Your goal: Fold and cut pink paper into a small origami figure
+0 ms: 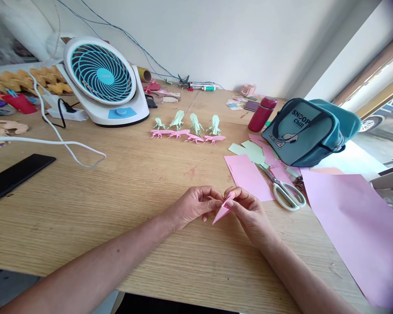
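Note:
Between my two hands, just above the wooden table [144, 183], is a small piece of folded pink paper [221, 213] with a narrow point aimed toward me. My right hand [250, 213] pinches its upper part between thumb and fingers. From the other side, my left hand [198, 204] pinches the paper's left edge with thumb and forefinger. My fingers cover some of the folds. Farther back stand several green origami insects [195, 124], with a row of pink origami insects [194, 138] in front of them.
To the right lie cut pink sheets [249, 176], scissors [286, 195] and a large pink sheet [353, 226]. A red bottle [261, 115] stands beside a teal bag [301, 131]. At left are a white fan [101, 78], a white cable [68, 143] and a black flat object [16, 176].

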A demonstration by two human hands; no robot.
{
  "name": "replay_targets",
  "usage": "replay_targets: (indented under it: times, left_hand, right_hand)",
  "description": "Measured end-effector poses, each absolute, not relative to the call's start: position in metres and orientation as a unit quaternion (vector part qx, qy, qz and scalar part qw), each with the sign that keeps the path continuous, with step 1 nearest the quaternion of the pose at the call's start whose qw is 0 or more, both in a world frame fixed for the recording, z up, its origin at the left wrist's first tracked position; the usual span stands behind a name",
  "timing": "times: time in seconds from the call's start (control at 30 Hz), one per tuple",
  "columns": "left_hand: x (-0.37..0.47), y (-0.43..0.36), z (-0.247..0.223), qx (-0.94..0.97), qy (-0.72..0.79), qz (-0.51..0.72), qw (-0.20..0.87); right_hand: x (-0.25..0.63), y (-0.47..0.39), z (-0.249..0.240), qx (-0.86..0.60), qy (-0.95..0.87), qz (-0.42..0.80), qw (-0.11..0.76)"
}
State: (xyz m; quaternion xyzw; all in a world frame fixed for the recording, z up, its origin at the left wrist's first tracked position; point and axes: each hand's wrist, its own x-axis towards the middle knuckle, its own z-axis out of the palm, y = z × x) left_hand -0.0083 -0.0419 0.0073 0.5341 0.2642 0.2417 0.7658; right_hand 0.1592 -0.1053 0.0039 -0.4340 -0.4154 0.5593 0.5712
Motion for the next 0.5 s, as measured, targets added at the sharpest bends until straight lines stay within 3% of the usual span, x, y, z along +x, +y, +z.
replay_targets:
  times: [0.5]
  left_hand:
    - [-0.0045, -0.0453, 0.0027, 0.606, 0.276, 0.280, 0.691]
  right_hand:
    - [0.1590, -0.1042, 0.0042, -0.460, -0.435, 0.546, 0.549]
